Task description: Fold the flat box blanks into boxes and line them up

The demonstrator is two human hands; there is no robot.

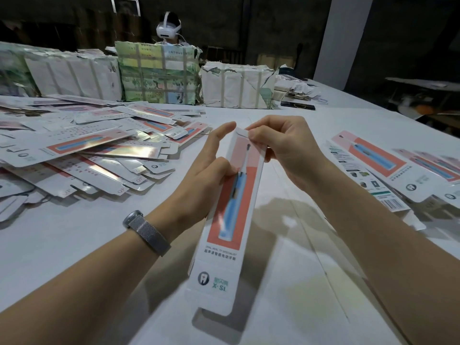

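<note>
I hold a long white box [229,220] above the table; its face has a coral panel with a blue toothbrush picture. It runs from near my chest away to the far end between my hands. My left hand [211,165] grips its left side near the middle, thumb on the printed face, index finger stretched up along the edge. My right hand [278,148] pinches the flap at the far end. A heap of flat box blanks [99,150] lies to the left. Several folded boxes [380,163] lie side by side at the right.
Taped paper-wrapped bundles [159,73] stand in a row along the far side of the white table [74,245]. Behind them sits a person wearing a white headset [169,27]. A dark phone [297,105] lies at the back right. The table's right edge runs diagonally.
</note>
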